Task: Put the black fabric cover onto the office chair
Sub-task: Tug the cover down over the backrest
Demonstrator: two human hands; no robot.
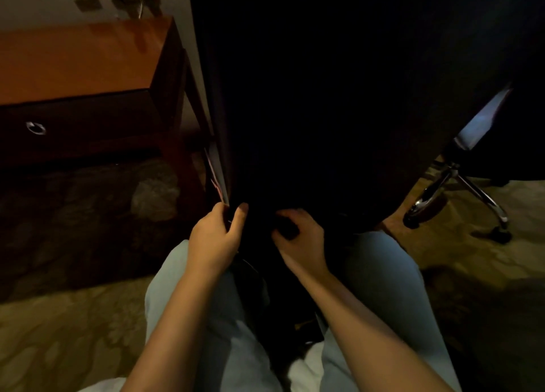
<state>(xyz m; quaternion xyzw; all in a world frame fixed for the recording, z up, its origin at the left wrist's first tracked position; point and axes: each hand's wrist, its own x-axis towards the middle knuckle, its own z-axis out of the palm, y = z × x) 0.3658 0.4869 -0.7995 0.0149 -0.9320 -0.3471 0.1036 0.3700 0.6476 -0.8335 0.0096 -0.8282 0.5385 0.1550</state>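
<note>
Left hand [215,232]: thumb and fingers curled, pinching the lower left edge of the black fabric cover [324,97]. Right hand [298,240]: fingers curled into a fold of the same cover, just beside the left hand, near the hem's middle. Both sit above the person's knees in pale blue jeans [380,276].

The cover hangs upright over the back of the office chair [460,191], filling the centre of view; only the chair's chrome star base and castors show, at right. Too dark to tell how far down the hem reaches.

Floor: patterned beige-brown carpet [59,332].

Left: orange-brown wooden cabinet [79,61] with a dark drawer and a metal ring pull [36,128], against a pale wall.
</note>
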